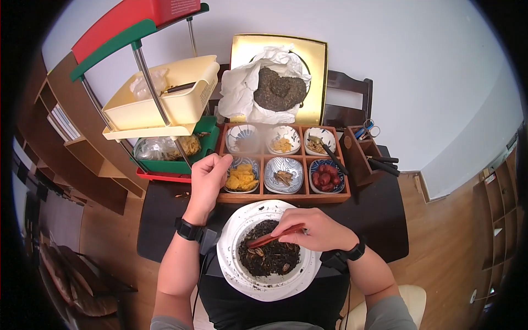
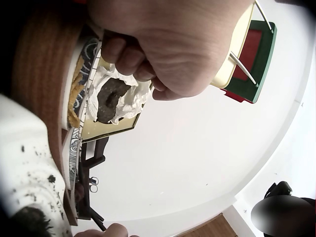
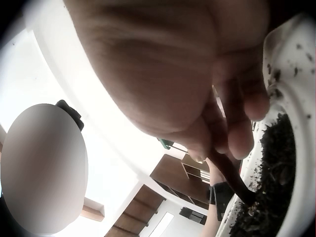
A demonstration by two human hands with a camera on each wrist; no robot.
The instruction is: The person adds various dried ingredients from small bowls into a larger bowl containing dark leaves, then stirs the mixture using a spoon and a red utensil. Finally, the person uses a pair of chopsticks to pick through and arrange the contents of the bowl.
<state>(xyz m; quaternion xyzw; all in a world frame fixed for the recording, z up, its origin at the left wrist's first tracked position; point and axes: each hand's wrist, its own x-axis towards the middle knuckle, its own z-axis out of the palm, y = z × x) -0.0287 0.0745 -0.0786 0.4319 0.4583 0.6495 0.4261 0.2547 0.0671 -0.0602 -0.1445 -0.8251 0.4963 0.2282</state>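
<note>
Reddish-brown wooden tongs (image 1: 275, 236) are gripped by my right hand (image 1: 319, 230), their tips down in the dark loose leaves (image 1: 269, 261). These leaves, with some paler bits among them, fill a white bowl (image 1: 224, 250) with a wide rim. In the right wrist view, the right hand (image 3: 168, 64) curls round the tongs (image 3: 234, 180). My left hand (image 1: 209, 179) is raised at the front left corner of the divided wooden tray (image 1: 305, 199), beside the bowl of yellow pieces (image 1: 242, 179). The left wrist view shows the left hand (image 2: 173, 49) with curled fingers and nothing visible in them.
Other tray bowls hold brown pieces (image 1: 283, 177), red dried fruit (image 1: 325, 177) and yellow bits (image 1: 282, 145). Behind stands a gold box (image 1: 316, 66) with a dark cake (image 1: 278, 91) in white paper. A tiered rack (image 1: 159, 118) is at left, a wooden holder (image 1: 357, 157) at right.
</note>
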